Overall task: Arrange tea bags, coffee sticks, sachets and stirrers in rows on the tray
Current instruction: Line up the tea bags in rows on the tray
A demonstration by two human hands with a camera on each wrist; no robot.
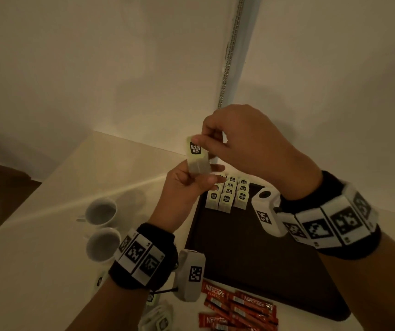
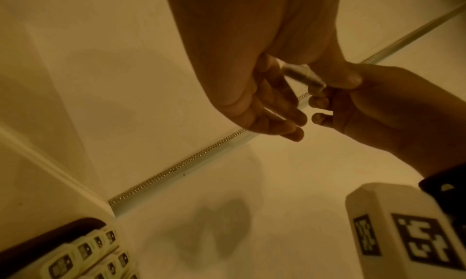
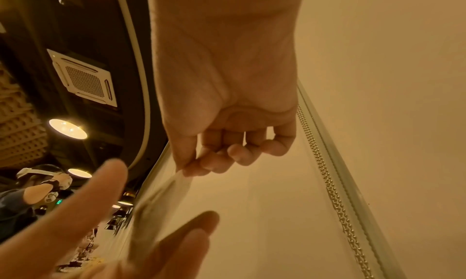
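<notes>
I hold one pale green tea bag point(image 1: 197, 156) upright above the tray's far left corner. My left hand point(image 1: 203, 174) grips its lower half between thumb and fingers. With thumb and forefinger, my right hand point(image 1: 202, 139) pinches its top edge. In the left wrist view the tea bag point(image 2: 302, 78) sits between the left hand point(image 2: 290, 80) and the right hand point(image 2: 378, 108). The right wrist view shows the right hand point(image 3: 191, 167) pinching the bag's point(image 3: 161, 209) top. The dark tray point(image 1: 251, 247) carries several tea bags in rows point(image 1: 227, 194) at its far left corner.
Red coffee sticks point(image 1: 239, 306) lie loose on the white table in front of the tray. Loose tea bags point(image 1: 158, 318) lie beside them. Two white cups point(image 1: 101, 212) point(image 1: 103, 243) stand left of the tray. A wall with a bead chain point(image 1: 227, 56) rises just behind.
</notes>
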